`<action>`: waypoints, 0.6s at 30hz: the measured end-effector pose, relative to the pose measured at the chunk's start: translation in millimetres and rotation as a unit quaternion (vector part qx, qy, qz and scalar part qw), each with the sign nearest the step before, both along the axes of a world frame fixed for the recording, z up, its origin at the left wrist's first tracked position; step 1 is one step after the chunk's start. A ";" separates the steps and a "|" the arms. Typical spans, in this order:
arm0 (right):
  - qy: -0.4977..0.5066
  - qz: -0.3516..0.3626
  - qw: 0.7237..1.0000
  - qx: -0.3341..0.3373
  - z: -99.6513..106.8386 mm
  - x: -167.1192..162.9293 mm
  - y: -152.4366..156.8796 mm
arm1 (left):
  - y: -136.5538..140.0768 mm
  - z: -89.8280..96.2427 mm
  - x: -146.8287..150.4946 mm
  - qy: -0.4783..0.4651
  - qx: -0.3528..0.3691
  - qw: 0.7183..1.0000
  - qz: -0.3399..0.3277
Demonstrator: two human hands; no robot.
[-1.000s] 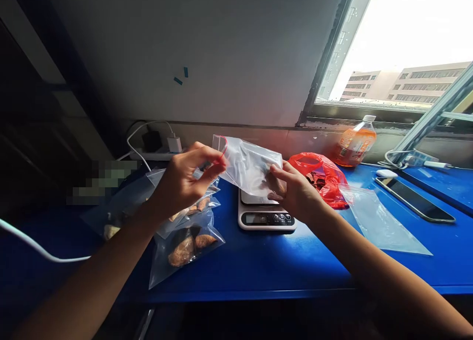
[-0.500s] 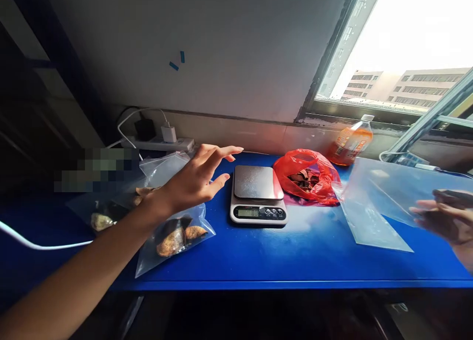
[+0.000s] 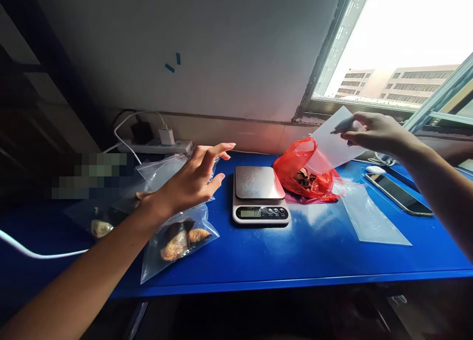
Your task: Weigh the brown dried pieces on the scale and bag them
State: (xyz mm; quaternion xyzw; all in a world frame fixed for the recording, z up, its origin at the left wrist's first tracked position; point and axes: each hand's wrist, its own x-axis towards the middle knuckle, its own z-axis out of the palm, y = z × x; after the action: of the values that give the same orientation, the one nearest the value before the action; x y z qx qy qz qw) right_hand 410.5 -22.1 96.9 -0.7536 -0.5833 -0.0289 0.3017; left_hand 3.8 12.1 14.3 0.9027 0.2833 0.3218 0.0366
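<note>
My left hand point(image 3: 199, 175) hovers just left of the digital scale point(image 3: 259, 182), its fingers apart and holding nothing. The scale's metal plate is bare and its display shows what look like zeros. On the right, my right hand point(image 3: 373, 130) pinches a flat translucent plastic bag point(image 3: 330, 145) by its upper part. A dark shape shows through the bag at my fingers; I cannot tell whether it is shaded fingertips. That bag hangs over the red plastic bag point(image 3: 290, 165), which lies open with dark dried pieces point(image 3: 306, 179) inside.
Clear bags with brownish dried pieces point(image 3: 175, 244) lie under and beside my left forearm. Another flat translucent bag point(image 3: 377, 217) lies right of the red one. A phone point(image 3: 401, 194) is farther right. Behind are a power strip point(image 3: 183, 146) and cables on the blue table point(image 3: 295, 256).
My right hand has come in from the right edge, lifting the translucent bag up and left over the red bag. The red bag's handle stands higher. My left hand hardly moved.
</note>
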 end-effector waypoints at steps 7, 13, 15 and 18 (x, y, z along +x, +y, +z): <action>-0.149 -0.003 0.988 -0.048 -10.0 -8.8 16.1 | -0.4 0.5 0.7 0.012 0.030 0.999 -0.009; -0.228 -0.060 0.971 0.026 -4.5 2.0 20.8 | 2.2 -1.2 1.0 0.017 0.032 0.999 -0.002; -0.233 -0.091 0.967 0.043 -2.6 0.0 20.3 | 2.5 -1.2 1.4 0.017 0.032 0.999 -0.004; -0.229 -0.144 0.959 0.087 -1.9 -3.3 20.6 | 2.2 -0.5 1.8 0.020 0.040 0.999 -0.008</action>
State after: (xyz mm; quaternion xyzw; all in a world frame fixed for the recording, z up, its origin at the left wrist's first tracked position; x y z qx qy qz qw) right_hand 407.2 -1.6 95.0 -0.7736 -0.5171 -0.2949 0.2174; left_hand 5.6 14.3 13.8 0.9117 0.2641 0.3146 -0.0025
